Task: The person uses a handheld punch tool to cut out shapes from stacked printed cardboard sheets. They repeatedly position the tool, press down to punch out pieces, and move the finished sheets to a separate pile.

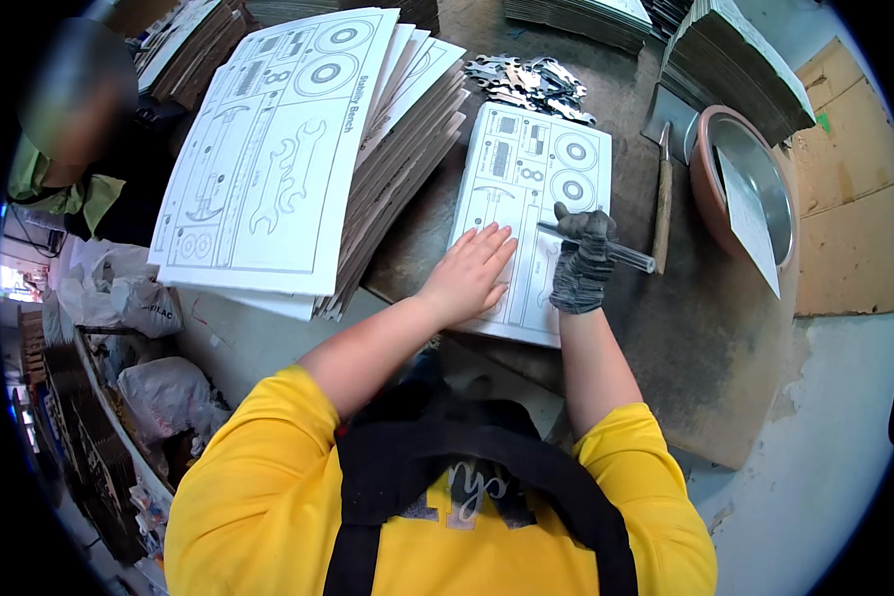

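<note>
My left hand [470, 273], bare, lies flat with fingers spread on the left side of a white printed board [507, 316] covered in line drawings of tools and discs. My right hand [584, 253] wears a dark grey glove and is closed round a slim tool with a clear cylindrical handle [634, 258]. The handle sticks out to the right of my fist, and a thin dark end points left over the board. Just beyond the board's far edge lies a heap of small metal wrenches [531, 84].
Left stands a tall leaning stack of printed boards [258, 169]. On the right are a wooden-handled tool [663, 209] and a pink basin [707, 184] with a white card [750, 223] across it. More stacked boards [735, 74] stand behind. A person [74, 129] is at far left.
</note>
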{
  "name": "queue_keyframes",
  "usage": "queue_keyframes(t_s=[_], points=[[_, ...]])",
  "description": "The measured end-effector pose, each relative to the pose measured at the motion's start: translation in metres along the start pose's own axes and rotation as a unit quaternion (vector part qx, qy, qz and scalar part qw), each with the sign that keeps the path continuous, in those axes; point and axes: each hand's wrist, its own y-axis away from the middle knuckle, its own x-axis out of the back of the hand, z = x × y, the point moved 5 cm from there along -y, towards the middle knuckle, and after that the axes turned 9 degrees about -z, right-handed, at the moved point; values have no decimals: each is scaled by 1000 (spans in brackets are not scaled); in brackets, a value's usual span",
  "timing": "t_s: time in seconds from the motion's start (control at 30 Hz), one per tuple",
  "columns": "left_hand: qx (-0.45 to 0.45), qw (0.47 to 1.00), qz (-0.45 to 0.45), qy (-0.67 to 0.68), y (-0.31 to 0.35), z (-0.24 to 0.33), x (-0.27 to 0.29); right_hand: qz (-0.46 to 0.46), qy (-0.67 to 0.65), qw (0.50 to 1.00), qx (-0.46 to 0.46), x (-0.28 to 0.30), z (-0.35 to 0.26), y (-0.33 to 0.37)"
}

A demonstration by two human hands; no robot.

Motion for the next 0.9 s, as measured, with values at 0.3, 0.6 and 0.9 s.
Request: queue_keyframes(t_s=[0.3, 0.6, 0.9], points=[[47, 997, -39, -40, -20, -21, -29, 15, 47, 999, -10, 15, 46, -32], [44, 996, -1, -73, -19, -20, -31, -116, 214, 968, -51, -2, 36, 17], [53, 993, -21, -103, -20, -20, -37, -112, -64, 948, -292, -17, 11, 162]])
